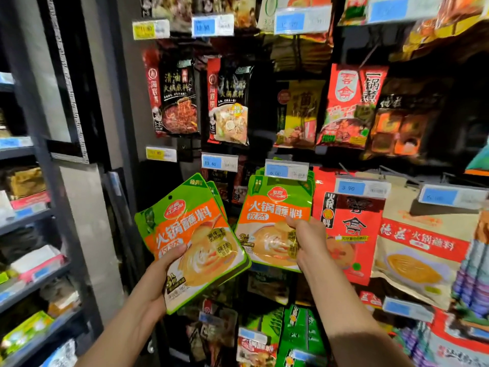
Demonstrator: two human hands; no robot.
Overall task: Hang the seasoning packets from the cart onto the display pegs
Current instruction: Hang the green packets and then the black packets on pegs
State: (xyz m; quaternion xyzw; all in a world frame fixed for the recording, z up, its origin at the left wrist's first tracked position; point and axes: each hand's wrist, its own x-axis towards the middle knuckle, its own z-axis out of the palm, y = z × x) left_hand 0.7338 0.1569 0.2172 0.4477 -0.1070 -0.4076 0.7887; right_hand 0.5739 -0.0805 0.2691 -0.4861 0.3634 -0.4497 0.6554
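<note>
View of the display rack (262, 123), a dark wall of pegs hung with sauce packets; every position below is given from the hanging green stack (275, 207) at the middle of the rack.

(a) Grey shelf unit (39, 160): far left of the hanging green stack, its shelves loaded with blurred goods.

(b) Beige packet (418, 258): well to the right of the stack, past the red one.

(c) Red packet (349, 229): just beside the stack on its right, and partly behind my right hand.

(d) Two black packets (177, 96) (230, 104): on the row above the stack, up and to the left.

(e) Hanging green stack: several green-and-orange packets, one behind another, with their tops hidden behind a blue price tag (287, 170) (so I cannot tell whether the front packet's hole is on the peg).

(f) Loose green packets (193, 234): a bunch of the same kind, just left of the stack and tilted with their tops leaning right. Their lower right corner overlaps the stack's lower left corner. One punched hole shows near the top of the front packet.

(g) My left hand (158, 284): below and left of the stack. It grips the loose bunch at its lower left edge, with the thumb laid across the front and the fingers behind.

(h) My right hand (309, 242): on the stack's lower right part. It pinches the front packet there, thumb on the printed face.
</note>
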